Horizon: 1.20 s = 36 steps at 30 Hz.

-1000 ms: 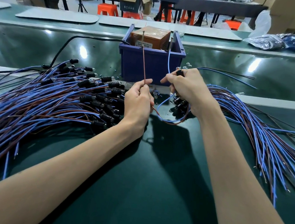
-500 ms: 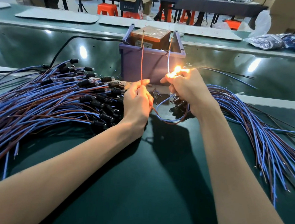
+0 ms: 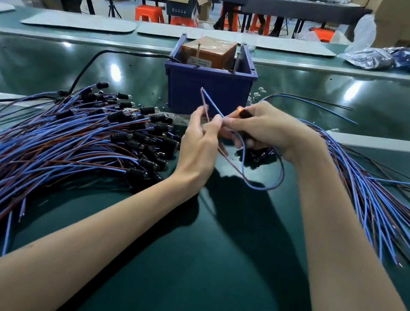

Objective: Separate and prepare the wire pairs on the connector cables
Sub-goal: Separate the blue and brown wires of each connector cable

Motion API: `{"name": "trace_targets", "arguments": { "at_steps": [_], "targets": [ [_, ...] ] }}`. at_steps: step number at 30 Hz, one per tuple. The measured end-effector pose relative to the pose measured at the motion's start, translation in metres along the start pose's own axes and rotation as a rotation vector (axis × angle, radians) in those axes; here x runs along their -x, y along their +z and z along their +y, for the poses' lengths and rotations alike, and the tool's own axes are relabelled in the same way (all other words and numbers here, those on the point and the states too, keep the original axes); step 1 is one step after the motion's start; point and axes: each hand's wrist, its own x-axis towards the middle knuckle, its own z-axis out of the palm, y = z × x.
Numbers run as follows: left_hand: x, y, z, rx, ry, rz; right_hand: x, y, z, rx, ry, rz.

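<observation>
While one cable (image 3: 243, 170) loops between them above the tabletop (image 3: 212, 258), the left hand (image 3: 197, 141) pinches its brown and blue wire ends and the right hand (image 3: 265, 130) grips its black connector (image 3: 244, 113), glowing orange. Large piles lie left (image 3: 72, 145) and right (image 3: 377, 200); which is finished cannot be told.

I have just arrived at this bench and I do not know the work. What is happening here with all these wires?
A person is working through connector cables by hand. The left hand pinches the free ends of a blue and brown wire pair, held up in front of the blue bin. The right hand grips the black connector of that cable, where a small orange glow shows. A large pile of cables lies to the left on the green table, and another bundle lies to the right.
</observation>
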Motion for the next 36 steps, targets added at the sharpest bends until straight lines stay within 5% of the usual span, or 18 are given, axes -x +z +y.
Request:
{"name": "trace_targets", "arguments": {
  "at_steps": [2,6,13,18,25,32,36],
  "targets": [
    [0.004,0.001,0.001,-0.061,0.094,-0.025,0.008,-0.012,-0.004,0.069,0.048,-0.081],
    [0.01,0.001,0.003,-0.195,0.223,0.004,0.015,-0.042,-0.002,0.467,0.191,0.082],
    [0.011,-0.002,0.0,-0.472,0.14,0.033,0.019,-0.06,0.015,0.3,0.325,0.579],
    [0.015,0.002,0.004,-0.522,0.101,-0.032,0.021,-0.057,0.001,0.4,0.252,0.746],
    [0.032,-0.007,0.014,-0.207,0.133,-0.903,0.015,-0.044,0.002,0.578,0.2,0.517],
    [0.028,-0.005,0.016,-0.161,0.145,-0.751,0.005,-0.033,0.017,0.583,-0.009,0.399],
    [0.024,-0.002,0.011,-0.249,0.16,-0.589,0.003,-0.026,0.023,0.67,0.013,0.134]
  ]
}}
